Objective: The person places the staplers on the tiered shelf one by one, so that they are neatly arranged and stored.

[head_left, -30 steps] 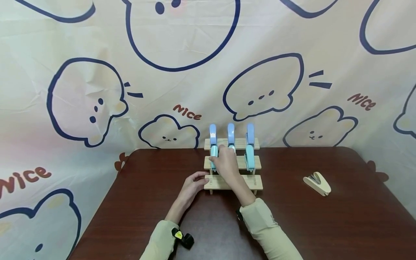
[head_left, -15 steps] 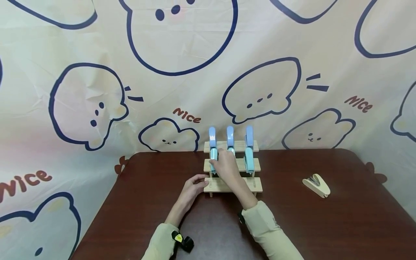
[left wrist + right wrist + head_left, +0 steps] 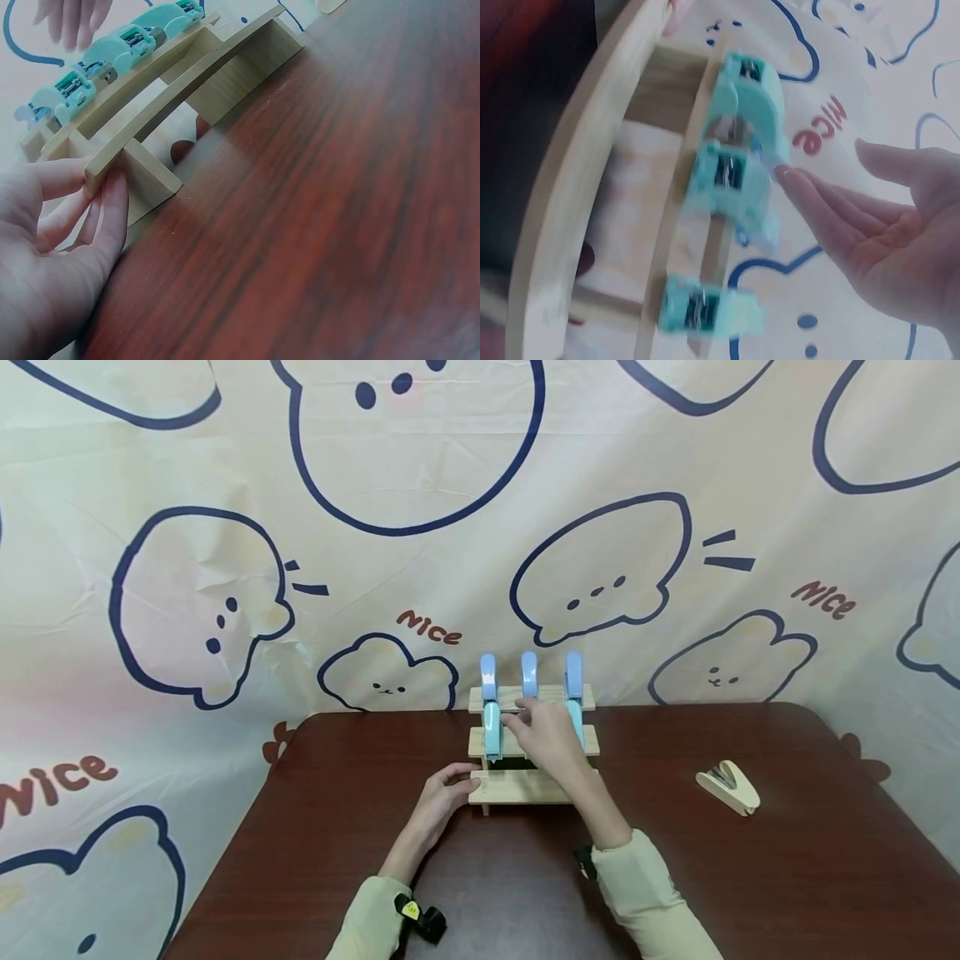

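A tiered wooden rack (image 3: 517, 787) stands at the far side of the table. Three blue staplers line its top shelf: left blue stapler (image 3: 488, 675), middle blue stapler (image 3: 529, 672) and right blue stapler (image 3: 573, 672). On the tier below are a left teal stapler (image 3: 492, 731), a middle teal stapler (image 3: 727, 180) hidden by a hand in the head view, and a partly covered right teal stapler (image 3: 577, 718). My left hand (image 3: 442, 793) pinches the left end of the lowest shelf. Above the middle teal stapler, my right hand (image 3: 555, 739) has extended fingers and grips nothing.
A cream stapler (image 3: 729, 787) lies to the right of the rack on the dark brown table (image 3: 300, 852). Close behind the table hangs a patterned cloth (image 3: 420, 568). Each wrist wears a small black camera, including the left wrist camera (image 3: 429, 924).
My right hand has drawn back and right from the middle teal stapler, uncovering more of the left teal one. My left hand keeps its pinch on the rack. The head view has shifted slightly.
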Demonstrator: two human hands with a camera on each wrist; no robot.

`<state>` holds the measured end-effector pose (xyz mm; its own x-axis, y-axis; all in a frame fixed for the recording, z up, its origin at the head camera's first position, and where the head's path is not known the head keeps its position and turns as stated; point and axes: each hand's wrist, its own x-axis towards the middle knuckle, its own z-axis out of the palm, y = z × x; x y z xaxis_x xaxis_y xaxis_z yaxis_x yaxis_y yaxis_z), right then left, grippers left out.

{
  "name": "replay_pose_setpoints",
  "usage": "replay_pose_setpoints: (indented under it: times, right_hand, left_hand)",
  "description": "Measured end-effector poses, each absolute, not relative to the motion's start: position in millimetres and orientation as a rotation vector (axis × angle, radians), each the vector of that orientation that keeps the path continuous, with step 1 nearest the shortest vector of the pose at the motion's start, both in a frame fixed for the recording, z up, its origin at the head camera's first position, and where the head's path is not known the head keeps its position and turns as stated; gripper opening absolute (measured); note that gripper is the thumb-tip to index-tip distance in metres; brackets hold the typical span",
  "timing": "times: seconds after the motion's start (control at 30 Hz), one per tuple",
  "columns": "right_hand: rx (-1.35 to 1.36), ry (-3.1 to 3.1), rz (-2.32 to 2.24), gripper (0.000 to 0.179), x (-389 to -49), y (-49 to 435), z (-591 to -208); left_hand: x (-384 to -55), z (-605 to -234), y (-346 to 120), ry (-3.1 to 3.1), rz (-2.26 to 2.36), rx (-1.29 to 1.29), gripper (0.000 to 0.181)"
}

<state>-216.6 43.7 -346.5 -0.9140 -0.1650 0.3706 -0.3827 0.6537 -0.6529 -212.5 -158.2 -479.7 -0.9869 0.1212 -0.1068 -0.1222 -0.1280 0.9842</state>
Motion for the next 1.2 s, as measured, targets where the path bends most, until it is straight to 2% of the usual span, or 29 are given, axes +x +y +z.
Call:
replay_pose_setpoints:
  times: [0.3,0.73,1.2]
  right_hand:
    - [0.271,-2.500,1.201,0.026,-211,94,-345]
    - [0.076,-2.592,1.277,0.033,-213,165,-355]
    - [0.040,-2.643,1.148,0.043,-205,230,-369]
  left_hand:
    - [-213,-480,-158,1.941,2.266,-0.018,0.039]
    - [-213,-479,-158,1.960,2.243,-0.032,0.038]
    - [-214,-481,-158,1.968,2.236,-0.034,0.037]
